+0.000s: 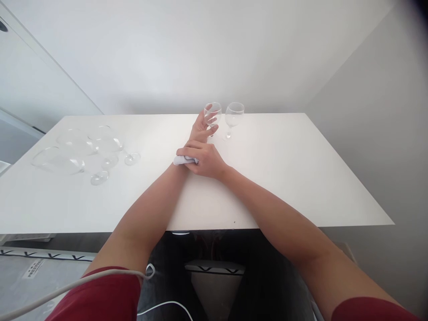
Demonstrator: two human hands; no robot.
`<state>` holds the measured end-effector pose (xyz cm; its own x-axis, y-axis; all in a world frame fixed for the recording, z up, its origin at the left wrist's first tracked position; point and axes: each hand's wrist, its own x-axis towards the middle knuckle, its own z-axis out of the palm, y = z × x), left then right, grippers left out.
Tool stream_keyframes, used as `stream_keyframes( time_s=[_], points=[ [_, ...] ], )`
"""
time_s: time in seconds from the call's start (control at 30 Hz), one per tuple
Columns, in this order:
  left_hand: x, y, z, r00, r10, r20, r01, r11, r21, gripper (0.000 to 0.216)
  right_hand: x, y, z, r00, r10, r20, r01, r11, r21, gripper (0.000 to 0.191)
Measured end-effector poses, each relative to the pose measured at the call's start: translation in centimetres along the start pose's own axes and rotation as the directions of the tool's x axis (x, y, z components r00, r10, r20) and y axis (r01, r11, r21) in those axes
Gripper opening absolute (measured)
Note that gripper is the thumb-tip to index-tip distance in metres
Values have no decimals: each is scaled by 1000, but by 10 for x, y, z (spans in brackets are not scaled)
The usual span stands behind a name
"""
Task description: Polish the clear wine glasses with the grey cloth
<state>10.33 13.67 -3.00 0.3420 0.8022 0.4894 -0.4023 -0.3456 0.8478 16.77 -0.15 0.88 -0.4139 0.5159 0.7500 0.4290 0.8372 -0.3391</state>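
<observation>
My left hand (200, 128) reaches to the back of the table, beside an upright clear wine glass (216, 108). Its fingers are spread apart and partly show through the bowl; whether they touch the glass I cannot tell. A second wine glass (234, 115) stands upright just to the right. My right hand (207, 158) crosses over my left wrist, its fingers closed on a bunched white cloth (183, 160). Part of the cloth is hidden by the fingers.
Three larger clear stemmed glasses lie tilted on their sides at the left, the nearest one's foot (99, 178) toward me. The white table (284, 178) ends against a white wall (214, 53). A white cable (76, 277) runs by my left sleeve.
</observation>
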Motion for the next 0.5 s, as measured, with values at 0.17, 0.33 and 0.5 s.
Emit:
stream_keyframes(
  time_s=[0.17,0.33,0.5],
  points=[
    [-2,0,0,999,40,18,-39,999,-7,75,0,1,1,1000,-8,-17,8,1000,9,29],
    [-1,-1,-1,1000,16,17,-16,1000,-16,79,0,0,0,1000,10,3,-10,1000,3,29],
    [-1,-1,-2,1000,23,17,-22,1000,-19,79,1,-1,-1,1000,16,11,-16,1000,2,29]
  ],
)
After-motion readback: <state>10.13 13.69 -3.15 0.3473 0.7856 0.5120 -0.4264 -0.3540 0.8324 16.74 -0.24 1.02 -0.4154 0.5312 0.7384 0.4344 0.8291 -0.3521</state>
